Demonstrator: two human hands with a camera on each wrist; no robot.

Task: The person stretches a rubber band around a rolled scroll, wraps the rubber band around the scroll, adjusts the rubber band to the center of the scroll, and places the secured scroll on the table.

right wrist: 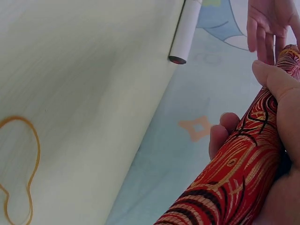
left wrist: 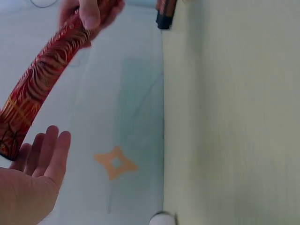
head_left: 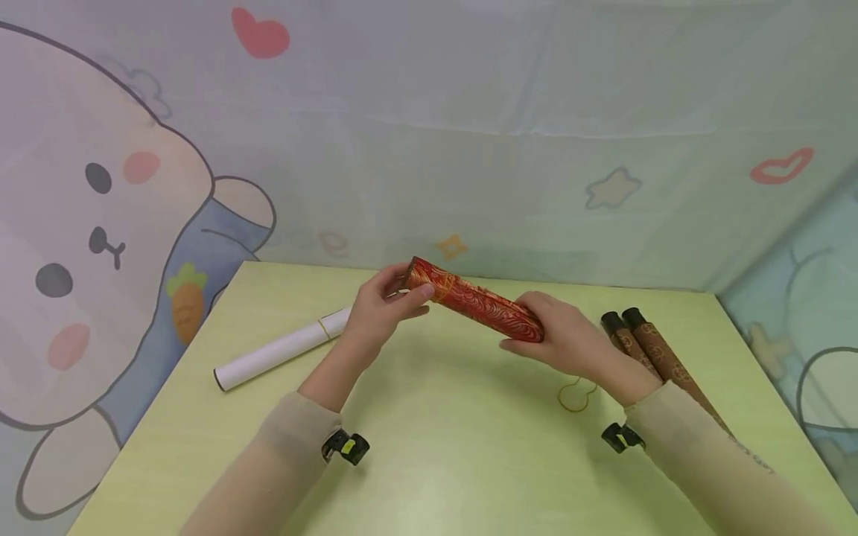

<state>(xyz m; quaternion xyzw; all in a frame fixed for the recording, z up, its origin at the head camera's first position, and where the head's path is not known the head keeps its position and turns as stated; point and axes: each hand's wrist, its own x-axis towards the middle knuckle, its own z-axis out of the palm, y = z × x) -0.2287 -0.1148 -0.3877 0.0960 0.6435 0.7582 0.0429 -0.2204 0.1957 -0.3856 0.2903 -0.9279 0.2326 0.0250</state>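
Note:
A red roll [head_left: 485, 307] with gold swirls is held slanting above the table, its left end higher. My right hand [head_left: 570, 335] grips it near its lower right end, thumb along the side in the right wrist view. At the upper end, an orange band [head_left: 444, 287] goes round the roll. My left hand [head_left: 378, 313] is at that end; in the left wrist view its fingers [left wrist: 60, 152] are extended beside the roll's dark rim, not wrapped round it. Whether they touch it I cannot tell.
Behind my left hand lies a white roll [head_left: 281, 355] with a thin yellow band. Two brown patterned rolls [head_left: 670, 365] with black ends lie at the right, partly under my right arm. A loose yellow elastic band [head_left: 574, 410] rests on the pale table [head_left: 469, 461]. A printed cloth hangs behind.

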